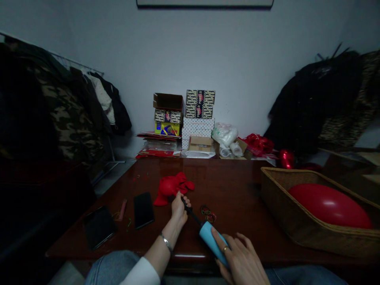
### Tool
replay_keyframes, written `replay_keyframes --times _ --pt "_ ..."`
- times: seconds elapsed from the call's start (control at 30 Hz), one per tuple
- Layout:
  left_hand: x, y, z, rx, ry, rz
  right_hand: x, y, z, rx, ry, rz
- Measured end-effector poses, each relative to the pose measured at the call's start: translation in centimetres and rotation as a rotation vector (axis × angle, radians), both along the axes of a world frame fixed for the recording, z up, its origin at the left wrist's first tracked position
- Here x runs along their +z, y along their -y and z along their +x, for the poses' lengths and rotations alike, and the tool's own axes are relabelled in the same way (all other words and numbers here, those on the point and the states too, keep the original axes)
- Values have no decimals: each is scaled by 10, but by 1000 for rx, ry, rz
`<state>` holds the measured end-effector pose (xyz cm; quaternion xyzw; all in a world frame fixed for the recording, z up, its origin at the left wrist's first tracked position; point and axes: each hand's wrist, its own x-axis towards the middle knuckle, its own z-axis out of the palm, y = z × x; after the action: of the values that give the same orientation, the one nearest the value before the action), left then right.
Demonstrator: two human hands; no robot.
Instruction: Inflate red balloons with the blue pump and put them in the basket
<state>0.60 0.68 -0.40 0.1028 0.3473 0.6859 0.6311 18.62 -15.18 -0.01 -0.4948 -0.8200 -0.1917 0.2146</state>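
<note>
My right hand (242, 255) grips the light-blue body of a hand pump (211, 237), which points up and to the left. From it a thin black shaft runs to my left hand (179, 208), whose fingers are closed round its black end. Just beyond those fingers lies a soft, partly filled red balloon (169, 187) with loose, wrinkled parts. My fingers hide whether its neck is on the pump. Beside the shaft, a small pile of coloured rubber bands (208, 213) rests on the dark wooden table (237, 190).
On the right, a wicker basket (292, 221) holds a large inflated red balloon (329, 204). Left of my arm lie a black phone (144, 209), a dark tablet-like device (100, 227) and a pinkish stick (122, 209). Stacked boxes (198, 126) stand by the wall.
</note>
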Motion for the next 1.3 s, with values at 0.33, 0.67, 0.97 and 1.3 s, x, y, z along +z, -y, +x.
replay_keyframes --times 0.33,0.67,0.97,1.3 --pt "4 -7 -11 41 35 20 4 15 23 32 131 74" --pt "-3 2 2 14 21 11 -3 2 -1 -39 -43 -39" --pt "-15 11 18 -12 -3 -13 10 -13 -25 -111 -49 -228" --pt "-10 10 17 -15 -45 2 9 -16 -32 -98 -72 -214"
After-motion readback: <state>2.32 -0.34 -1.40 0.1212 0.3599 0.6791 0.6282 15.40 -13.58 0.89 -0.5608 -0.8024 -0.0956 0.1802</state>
